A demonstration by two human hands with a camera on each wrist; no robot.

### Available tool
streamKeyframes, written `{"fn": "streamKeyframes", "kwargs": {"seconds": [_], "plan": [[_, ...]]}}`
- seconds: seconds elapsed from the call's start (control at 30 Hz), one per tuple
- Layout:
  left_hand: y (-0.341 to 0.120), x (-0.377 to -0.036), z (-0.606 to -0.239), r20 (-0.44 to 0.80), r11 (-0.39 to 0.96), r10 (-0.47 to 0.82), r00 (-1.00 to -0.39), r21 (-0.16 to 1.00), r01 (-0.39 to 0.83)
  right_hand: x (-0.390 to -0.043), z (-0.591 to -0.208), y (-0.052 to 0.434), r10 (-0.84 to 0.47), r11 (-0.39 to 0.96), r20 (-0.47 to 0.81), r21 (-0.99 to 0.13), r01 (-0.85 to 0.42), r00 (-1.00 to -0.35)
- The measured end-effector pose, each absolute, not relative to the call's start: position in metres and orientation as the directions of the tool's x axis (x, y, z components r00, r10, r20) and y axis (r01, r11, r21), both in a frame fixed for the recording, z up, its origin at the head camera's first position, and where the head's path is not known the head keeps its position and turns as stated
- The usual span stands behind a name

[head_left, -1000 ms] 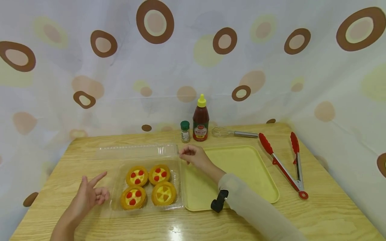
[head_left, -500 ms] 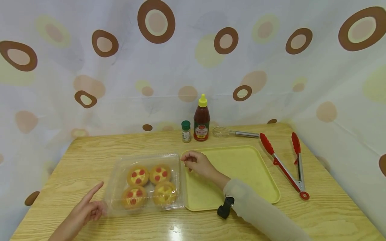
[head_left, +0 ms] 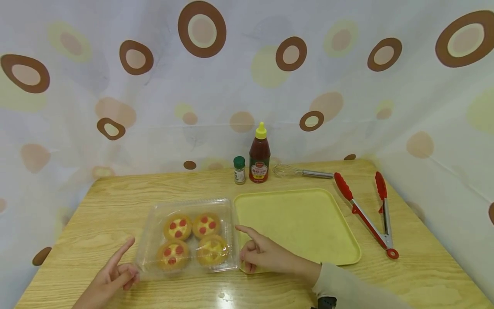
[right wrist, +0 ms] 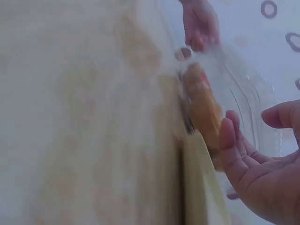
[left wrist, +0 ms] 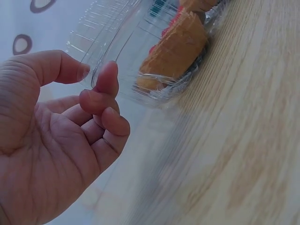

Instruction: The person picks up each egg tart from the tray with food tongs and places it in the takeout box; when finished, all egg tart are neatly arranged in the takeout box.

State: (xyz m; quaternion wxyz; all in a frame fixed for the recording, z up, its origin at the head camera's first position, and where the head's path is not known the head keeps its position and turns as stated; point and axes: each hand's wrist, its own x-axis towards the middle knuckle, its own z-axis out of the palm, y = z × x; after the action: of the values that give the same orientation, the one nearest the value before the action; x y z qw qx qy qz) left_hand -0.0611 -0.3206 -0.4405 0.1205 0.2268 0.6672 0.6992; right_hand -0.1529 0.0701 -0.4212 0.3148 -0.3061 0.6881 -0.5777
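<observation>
While your hands flank the box [head_left: 189, 236], it sits shut on the table [head_left: 115, 201], its long axis running left to right, 4 tarts [head_left: 191, 240] inside. Your left hand [head_left: 112, 274] waits at its near-left corner, forefinger out, other fingers loosely curled, holding nothing. Your right hand [head_left: 266, 255] looks nearer, seemingly touching the right edge over the tray [head_left: 308, 219], also holding nothing.

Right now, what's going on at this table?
A person has both hands at a clear plastic box holding four small tarts, its lid down. The left hand is at its left front corner, the right hand at its right side, over the edge of an empty yellow tray. Neither hand plainly grips it.
</observation>
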Motion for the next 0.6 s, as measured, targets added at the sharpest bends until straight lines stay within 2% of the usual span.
{"fn": "streamKeyframes", "kwargs": {"seconds": [0.1,0.27,0.37,0.5,0.6], "plan": [[-0.319,-0.061,-0.440,0.145,-0.075,0.466,-0.873,0.989,0.124,-0.140,-0.424,0.068,-0.789,0.083,-0.076,-0.996,0.017,-0.610],[-0.318,-0.066,-0.441,0.154,-0.028,0.440,-0.885,0.987,0.158,-0.134,-0.427,0.057,-0.709,0.049,-0.079,-0.997,0.063,-0.701],[-0.316,-0.071,-0.439,0.133,0.062,0.389,-0.912,0.984,0.170,-0.138,-0.428,0.052,-0.663,0.048,-0.091,-0.996,0.079,-0.743],[-0.313,-0.080,-0.433,0.036,0.195,0.295,-0.955,0.976,0.097,-0.151,-0.429,0.048,-0.636,0.048,-0.102,-0.995,0.093,-0.765],[-0.311,-0.090,-0.430,-0.026,0.235,0.254,-0.967,0.971,0.036,-0.162,-0.426,0.048,-0.620,0.071,-0.119,-0.993,0.095,-0.776]]}}
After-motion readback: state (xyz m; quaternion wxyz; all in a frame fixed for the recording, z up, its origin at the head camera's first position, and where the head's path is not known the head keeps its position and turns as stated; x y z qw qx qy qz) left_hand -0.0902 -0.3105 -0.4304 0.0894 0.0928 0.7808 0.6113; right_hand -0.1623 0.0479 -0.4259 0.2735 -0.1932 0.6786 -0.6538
